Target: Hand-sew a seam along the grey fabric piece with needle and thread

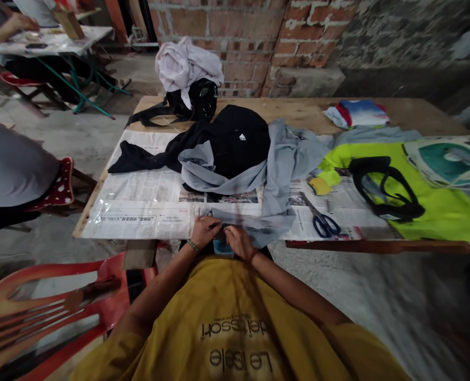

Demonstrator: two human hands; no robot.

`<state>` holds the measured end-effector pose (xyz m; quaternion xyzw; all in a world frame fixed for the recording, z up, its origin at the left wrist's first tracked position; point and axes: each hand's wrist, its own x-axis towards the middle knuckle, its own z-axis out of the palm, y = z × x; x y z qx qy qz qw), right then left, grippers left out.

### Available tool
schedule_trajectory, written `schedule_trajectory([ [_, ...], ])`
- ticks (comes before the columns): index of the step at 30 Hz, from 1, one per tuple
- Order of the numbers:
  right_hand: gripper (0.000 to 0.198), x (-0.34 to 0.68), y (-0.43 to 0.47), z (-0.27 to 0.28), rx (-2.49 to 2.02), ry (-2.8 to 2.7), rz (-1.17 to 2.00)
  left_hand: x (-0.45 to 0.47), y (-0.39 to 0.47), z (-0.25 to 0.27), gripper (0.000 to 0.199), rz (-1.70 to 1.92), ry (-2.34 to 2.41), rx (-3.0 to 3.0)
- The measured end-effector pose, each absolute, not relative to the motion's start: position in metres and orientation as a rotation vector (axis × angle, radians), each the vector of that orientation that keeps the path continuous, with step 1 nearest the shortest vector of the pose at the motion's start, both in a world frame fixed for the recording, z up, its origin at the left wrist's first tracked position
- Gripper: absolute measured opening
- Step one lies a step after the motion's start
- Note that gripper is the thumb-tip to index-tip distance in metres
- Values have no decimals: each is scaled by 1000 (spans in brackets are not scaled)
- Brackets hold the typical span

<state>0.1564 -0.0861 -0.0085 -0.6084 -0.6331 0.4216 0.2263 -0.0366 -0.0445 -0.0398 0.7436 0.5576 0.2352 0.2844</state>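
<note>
Left hand: our left hand (205,230), low centre of the frame, pinches the near edge of the grey cloth (286,159), fingers closed narrow on it
Right hand: our right hand (238,241) sits just beside it, fingers curled on the same edge; it may hold something small, we cannot tell
Grey cloth: spread from mid-frame down to the table's near edge, pulled close so both hands can work the hem
Scissors (322,222): right of the hands on the newspaper (139,196), within easy reach
Black garment (235,140): pushed back to centre, out of the way
Iron (449,159): far right, lying on yellow-green fabric (436,206)
</note>
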Motion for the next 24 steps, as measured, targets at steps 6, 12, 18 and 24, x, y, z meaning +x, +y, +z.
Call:
schedule_trajectory([
  [6,24,158,-87,-14,-1606,-1682,1224,-35,-46,-37,12,602,1478,1984],
  [12,26,149,-84,-12,-1642,-1635,1256,-38,-46,-38,10,632,1461,2005],
  [18,33,141,-80,-8,-1732,-1690,1198,-40,-46,-37,15,638,1426,2037],
  [24,37,141,-74,-5,-1771,-1712,1175,-38,-48,-34,16,609,1398,2064],
])
